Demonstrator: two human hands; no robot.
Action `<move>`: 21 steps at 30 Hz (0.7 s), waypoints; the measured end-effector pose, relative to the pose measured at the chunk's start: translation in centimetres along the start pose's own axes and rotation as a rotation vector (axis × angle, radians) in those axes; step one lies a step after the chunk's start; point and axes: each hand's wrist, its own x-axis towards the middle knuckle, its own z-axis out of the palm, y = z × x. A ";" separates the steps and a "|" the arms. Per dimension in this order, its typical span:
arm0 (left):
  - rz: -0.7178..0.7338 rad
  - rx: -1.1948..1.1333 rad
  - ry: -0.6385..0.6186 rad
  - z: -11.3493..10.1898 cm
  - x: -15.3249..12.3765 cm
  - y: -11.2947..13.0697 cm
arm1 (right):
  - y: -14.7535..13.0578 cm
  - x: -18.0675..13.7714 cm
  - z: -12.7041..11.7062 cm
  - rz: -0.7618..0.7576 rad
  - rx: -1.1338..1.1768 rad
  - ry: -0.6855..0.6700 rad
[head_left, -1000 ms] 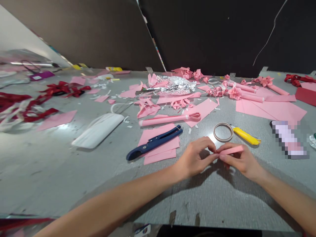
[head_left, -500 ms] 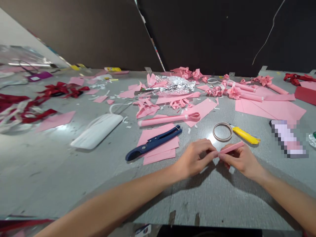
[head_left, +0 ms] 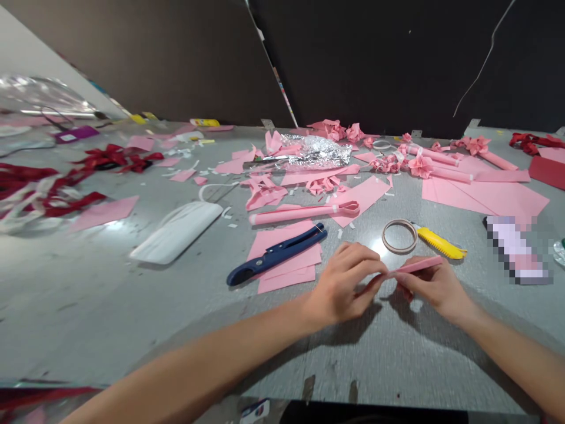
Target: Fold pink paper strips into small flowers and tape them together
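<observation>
A narrow strip of pink paper (head_left: 417, 266) is held between my two hands over the grey table. My left hand (head_left: 351, 282) pinches its left end between thumb and fingertips. My right hand (head_left: 435, 285) grips the strip near its middle, with the far end pointing up and right over the fingers. Something small and pink or reddish shows below the right fingers; I cannot make out its form. Just beyond the hands lie a roll of tape (head_left: 399, 237) and a yellow utility knife (head_left: 441, 243).
Dark blue scissors (head_left: 277, 254) rest on pink sheets (head_left: 286, 280) left of my hands. A white pouch-like object (head_left: 176, 232) lies further left. Pink paper flowers (head_left: 421, 165), rolled pink paper (head_left: 304, 213) and crinkled foil (head_left: 318, 151) crowd the back. A phone (head_left: 516, 250) lies at right.
My left fingers have straightened a little along the strip, and more of the strip shows between the hands. The camera view has shifted slightly.
</observation>
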 end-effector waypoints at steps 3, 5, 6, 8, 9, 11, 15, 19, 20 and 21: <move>0.075 0.096 -0.049 -0.1 -0.1 0.0 | -0.1 0.1 0.1 0.022 -0.005 -0.007; 0.075 0.105 -0.077 0.0 0.0 0.0 | -0.2 0.1 0.1 0.037 -0.008 -0.020; 0.071 0.100 -0.080 0.0 0.0 0.0 | -0.2 0.1 0.0 0.041 -0.007 -0.028; 0.056 0.084 -0.078 0.1 0.1 0.0 | -0.2 0.1 0.0 0.041 0.001 -0.045; 0.049 0.078 -0.079 0.1 0.2 0.0 | -0.2 0.1 0.0 0.038 0.005 -0.052; 0.040 0.070 -0.078 0.1 0.2 0.0 | -0.2 0.0 0.0 0.033 0.007 -0.064; 0.016 0.060 -0.085 0.2 0.3 0.1 | -0.2 -0.1 -0.1 0.031 -0.006 -0.080; -0.011 0.046 -0.102 0.2 0.3 0.1 | -0.2 -0.2 -0.1 0.039 -0.017 -0.079; -0.013 0.046 -0.104 0.2 0.3 0.1 | -0.2 -0.2 -0.1 0.045 -0.018 -0.077; -0.015 0.047 -0.107 0.2 0.3 0.1 | -0.2 -0.2 0.0 0.051 -0.018 -0.076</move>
